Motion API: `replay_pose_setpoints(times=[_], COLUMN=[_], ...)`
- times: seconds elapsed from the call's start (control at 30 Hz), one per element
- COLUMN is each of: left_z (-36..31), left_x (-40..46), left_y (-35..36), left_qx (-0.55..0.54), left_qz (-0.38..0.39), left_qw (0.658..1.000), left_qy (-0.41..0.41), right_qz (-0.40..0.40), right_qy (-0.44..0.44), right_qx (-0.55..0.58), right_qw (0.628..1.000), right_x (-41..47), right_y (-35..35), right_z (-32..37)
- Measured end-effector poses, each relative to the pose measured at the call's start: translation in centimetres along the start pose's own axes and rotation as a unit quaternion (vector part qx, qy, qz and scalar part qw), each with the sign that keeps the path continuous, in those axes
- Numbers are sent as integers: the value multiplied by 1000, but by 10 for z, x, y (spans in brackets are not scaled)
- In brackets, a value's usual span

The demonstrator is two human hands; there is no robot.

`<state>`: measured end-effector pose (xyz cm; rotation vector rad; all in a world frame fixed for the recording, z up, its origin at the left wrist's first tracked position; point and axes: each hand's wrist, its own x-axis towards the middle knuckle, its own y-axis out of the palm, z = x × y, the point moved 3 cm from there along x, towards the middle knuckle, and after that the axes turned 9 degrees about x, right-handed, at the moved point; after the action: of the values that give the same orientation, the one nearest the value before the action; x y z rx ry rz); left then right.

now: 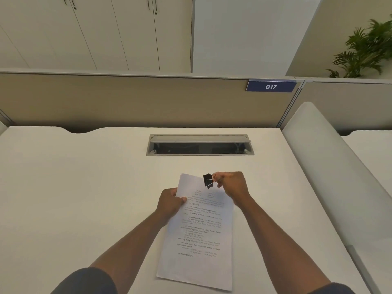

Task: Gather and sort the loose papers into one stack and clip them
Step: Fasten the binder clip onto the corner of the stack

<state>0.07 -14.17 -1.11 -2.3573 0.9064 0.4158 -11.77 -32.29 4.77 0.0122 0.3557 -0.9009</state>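
Note:
A stack of white printed papers (199,234) lies lengthwise on the white desk (74,187) in front of me. My left hand (169,202) grips the stack's left edge near the top, thumb on the top sheet. My right hand (232,186) pinches the silver wire handles of a black binder clip (207,181). The clip sits over the stack's top right corner. Whether its jaws are around the paper edge I cannot tell.
A grey cable tray with its lid up (199,145) is set into the desk behind the papers. A beige partition bearing a blue "017" sign (271,86) closes the back. A white divider (331,166) borders the right side; a plant (364,49) stands beyond.

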Motion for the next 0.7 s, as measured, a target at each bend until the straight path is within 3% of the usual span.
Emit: replay_pose_setpoints(times=[0.1, 0.23, 0.43, 0.7], left_z=[0, -1, -3, -6], left_x=[-1, 0, -2, -6], left_y=[0, 1, 4, 6], left_qx=[8, 18, 33, 21], left_qz=[-6, -14, -18, -18], left_qw=[1000, 999, 998, 998], left_qy=[11, 27, 46, 59], right_qz=[-5, 3, 41, 69], right_qy=[-122, -180, -195, -159], right_qx=[-146, -219, -334, -384], right_qw=[982, 959, 921, 907], right_x=[6, 8, 10, 8], right_y=[11, 29, 56, 72], right_z=[29, 52, 58, 55])
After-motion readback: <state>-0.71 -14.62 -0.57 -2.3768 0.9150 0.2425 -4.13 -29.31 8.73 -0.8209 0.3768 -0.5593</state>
